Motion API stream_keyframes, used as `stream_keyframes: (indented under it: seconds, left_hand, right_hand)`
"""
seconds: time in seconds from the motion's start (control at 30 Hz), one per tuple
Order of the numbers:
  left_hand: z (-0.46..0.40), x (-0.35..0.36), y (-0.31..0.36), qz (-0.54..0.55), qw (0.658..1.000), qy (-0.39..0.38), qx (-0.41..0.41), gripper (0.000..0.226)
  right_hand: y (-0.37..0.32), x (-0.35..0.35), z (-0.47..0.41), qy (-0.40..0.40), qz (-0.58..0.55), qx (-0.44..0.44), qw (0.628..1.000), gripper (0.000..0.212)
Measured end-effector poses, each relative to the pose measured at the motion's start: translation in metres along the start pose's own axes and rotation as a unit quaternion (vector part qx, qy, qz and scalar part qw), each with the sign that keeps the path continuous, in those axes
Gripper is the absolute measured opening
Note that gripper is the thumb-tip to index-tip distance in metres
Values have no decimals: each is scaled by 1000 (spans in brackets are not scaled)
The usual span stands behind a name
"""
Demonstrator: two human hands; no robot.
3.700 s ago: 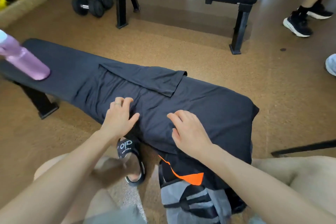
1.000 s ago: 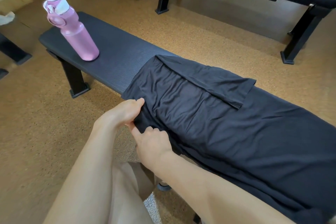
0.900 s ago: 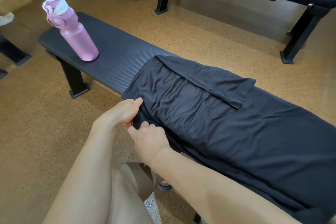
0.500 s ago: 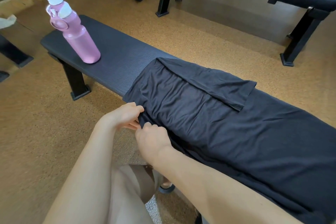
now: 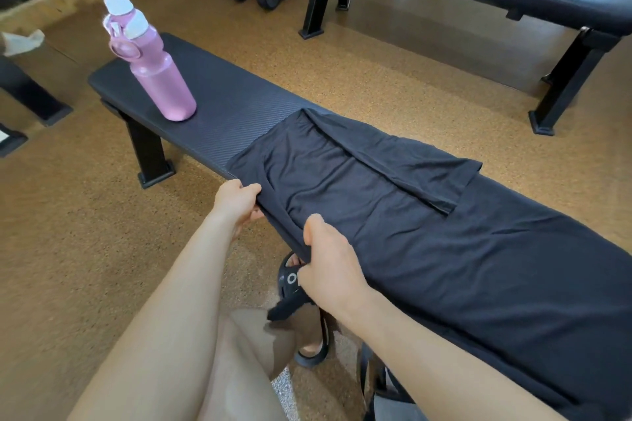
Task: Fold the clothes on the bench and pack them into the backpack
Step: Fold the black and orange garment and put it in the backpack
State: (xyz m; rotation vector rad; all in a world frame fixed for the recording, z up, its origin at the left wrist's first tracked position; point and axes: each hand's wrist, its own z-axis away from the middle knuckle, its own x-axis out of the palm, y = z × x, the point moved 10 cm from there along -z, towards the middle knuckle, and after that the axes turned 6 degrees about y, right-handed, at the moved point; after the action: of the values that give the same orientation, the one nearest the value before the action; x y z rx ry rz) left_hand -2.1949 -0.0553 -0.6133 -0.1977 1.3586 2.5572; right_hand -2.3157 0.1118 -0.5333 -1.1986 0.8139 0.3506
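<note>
- The right hand gripped the near edge of the dark garment, thumb on top of the cloth and fingers curled under the hem.
- The left hand pinched that same near edge a little further left, close to the garment's left corner, fingers curled over the fold.
- Between the two hands the edge was pulled fairly taut, raised slightly off the bench.
- Below the hands, a black slide sandal with white lettering showed on the person's foot on the floor.
- At the bottom edge a grey bag with a black strap was partly in view; whether it was open could not be told.
- The garment lay flat along the bench, its long axis following the bench's length from centre toward the lower right, covering the bench's right part.
- It was dark navy or black, thin, softly creased, with a strip folded back along its far side.
- A pink water bottle stood upright near the bench's far left end, well apart from the garment.
</note>
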Motion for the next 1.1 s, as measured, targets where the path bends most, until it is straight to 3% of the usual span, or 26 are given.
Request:
stream_keyframes:
  seconds: [0.17,0.23,0.37,0.47,0.6,0.7,0.8,0.87,0.93,1.0,1.1]
  left_hand:
    - [-6,-7,2,-17,999,41,27,8]
    - [-9,-11,1,-42,996,67,33,16]
    - [-6,-17,2,-75,990,111,35,18]
    - [-3,-16,6,-77,990,115,32,23]
    - [9,-13,27,-159,969,153,107,55]
    - [21,1,51,-293,915,159,229,41]
    - [32,30,62,-392,862,68,314,39]
    - [49,57,63,-418,825,-4,379,46]
    - [74,89,59,-448,776,-57,441,52]
    - [94,121,44,-500,709,-98,488,49]
    - [105,147,23,-555,640,-88,525,32]
  right_hand:
    - [62,-30,-6,-14,-32,110,993,30]
    - [87,-37,-14,-42,-16,145,988,24]
    - [113,-54,-25,-82,-12,150,985,21]
    - [120,-81,-41,-46,-48,138,988,20]
    - [134,-93,-60,-16,47,87,995,17]
    - [140,-74,-59,-28,169,18,985,8]
    - [136,-69,-54,42,274,-57,959,10]
    - [130,-67,-49,83,344,-111,929,30]
    - [134,-70,-47,116,376,-119,912,39]
    - [135,-76,-45,143,382,-120,905,33]
    - [140,-91,-38,171,405,-110,892,34]
